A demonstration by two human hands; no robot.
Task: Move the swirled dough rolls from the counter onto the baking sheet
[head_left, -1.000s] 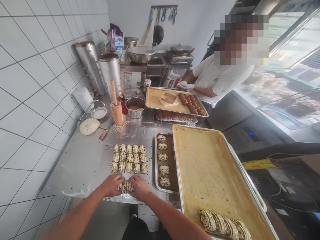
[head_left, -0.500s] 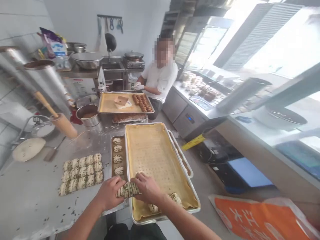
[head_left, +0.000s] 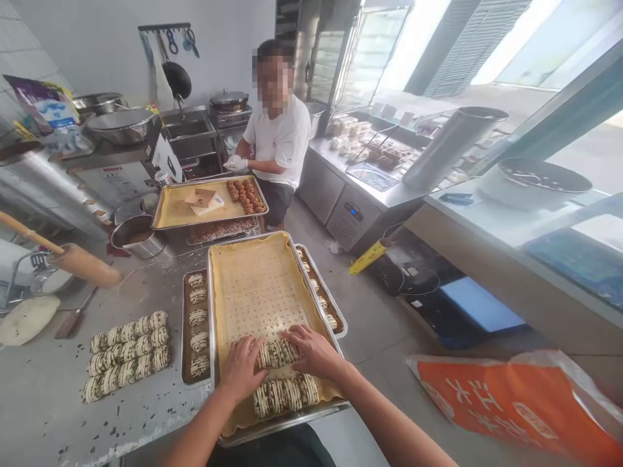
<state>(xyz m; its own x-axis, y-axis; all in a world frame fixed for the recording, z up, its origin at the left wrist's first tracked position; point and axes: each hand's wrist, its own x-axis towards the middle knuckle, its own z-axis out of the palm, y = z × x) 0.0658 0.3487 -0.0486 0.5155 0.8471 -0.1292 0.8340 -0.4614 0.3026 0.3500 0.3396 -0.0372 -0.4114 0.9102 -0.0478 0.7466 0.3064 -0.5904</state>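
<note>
My left hand (head_left: pixel 242 371) curls its fingers and thumb around the left end of a row of raw dough rolls (head_left: pixel 276 354), cream-coloured with dark green filling. At the row's other end, my right hand (head_left: pixel 314 353) grips with its fingers over the top. The held row is low over a lined metal tray (head_left: pixel 253 272), or resting on it; I cannot tell which. Nearer to me in that tray lies a similar row (head_left: pixel 286 394). To the left, several more rows of cut rolls (head_left: pixel 127 353) lie on the metal table.
Trays of rolls show beneath the lined tray, left (head_left: pixel 197 324) and right (head_left: pixel 318 292). Beyond, a co-worker (head_left: pixel 282 133) in white gloves sits behind a tray with browned pieces (head_left: pixel 247 196). A rolling pin (head_left: pixel 85 264) lies left; an orange bag (head_left: pixel 506 402) is at right.
Both hands have carried the row of dough rolls from the tray's left edge to inside it, beyond the nearer row. The view has shifted to the right.
</note>
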